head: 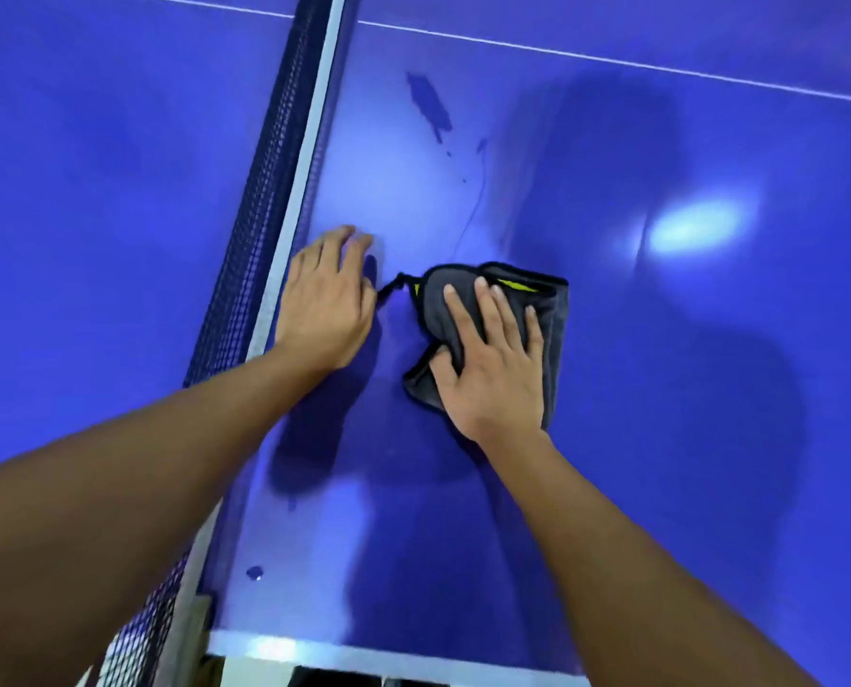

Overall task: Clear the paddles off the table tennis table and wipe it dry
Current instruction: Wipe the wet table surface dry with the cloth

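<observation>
My right hand presses flat, fingers spread, on the folded grey microfibre cloth beside the net; the dark wet streak lies straight ahead, toward the white centre line, while my left hand rests open on the blue table.

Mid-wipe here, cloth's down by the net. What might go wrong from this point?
1. The wet patch lies well beyond the cloth, and a drop sits near the table's near edge; either may get missed.
2. The cloth's loop trails toward the net and might snag.
3. The left hand rests flat by the net; leaning could smear the surface.
</observation>
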`<state>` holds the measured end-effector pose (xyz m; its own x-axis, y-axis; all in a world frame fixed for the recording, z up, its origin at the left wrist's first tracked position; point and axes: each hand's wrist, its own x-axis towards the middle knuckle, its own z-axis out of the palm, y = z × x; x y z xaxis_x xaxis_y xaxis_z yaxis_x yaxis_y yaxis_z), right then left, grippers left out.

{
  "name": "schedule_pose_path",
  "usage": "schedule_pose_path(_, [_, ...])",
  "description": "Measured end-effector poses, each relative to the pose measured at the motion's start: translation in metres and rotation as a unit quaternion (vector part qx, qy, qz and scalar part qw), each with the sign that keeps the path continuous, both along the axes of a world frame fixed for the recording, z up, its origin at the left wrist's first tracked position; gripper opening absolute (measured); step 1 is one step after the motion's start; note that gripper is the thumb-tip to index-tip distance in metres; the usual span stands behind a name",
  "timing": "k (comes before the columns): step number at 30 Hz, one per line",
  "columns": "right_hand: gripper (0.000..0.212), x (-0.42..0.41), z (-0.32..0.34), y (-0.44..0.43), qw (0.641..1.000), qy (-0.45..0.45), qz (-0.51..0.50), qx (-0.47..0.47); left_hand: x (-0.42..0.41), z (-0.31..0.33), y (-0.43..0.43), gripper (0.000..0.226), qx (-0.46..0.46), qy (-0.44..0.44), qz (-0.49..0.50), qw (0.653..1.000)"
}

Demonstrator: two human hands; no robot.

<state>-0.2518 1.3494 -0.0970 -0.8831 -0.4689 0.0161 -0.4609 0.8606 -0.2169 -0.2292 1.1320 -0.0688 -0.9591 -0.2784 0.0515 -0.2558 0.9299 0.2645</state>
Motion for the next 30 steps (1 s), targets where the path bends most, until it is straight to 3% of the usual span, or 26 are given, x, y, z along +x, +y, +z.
schedule_pose_path(5, [0.068,-0.115,-0.003,-0.041,0.998,0.024,-0.061,0.009,-0.072,-0.018,-0.027,0.056,-0.007,-0.011,0.009,1.0])
schedule_pose_path(18, [0.067,-0.344,0.005,-0.113,0.992,0.001,-0.115,0.045,-0.074,-0.025,-0.028,0.058,0.01,-0.026,0.048,0.998])
schedule_pose_path(23, [0.063,-0.368,0.007,-0.139,0.99,-0.024,-0.135,0.041,-0.075,-0.027,-0.029,0.058,0.004,-0.03,0.042,0.999])
schedule_pose_path(30, [0.06,-0.323,0.006,-0.176,0.998,-0.017,0.052,0.041,-0.073,-0.03,-0.026,0.056,-0.005,-0.013,0.035,0.999])
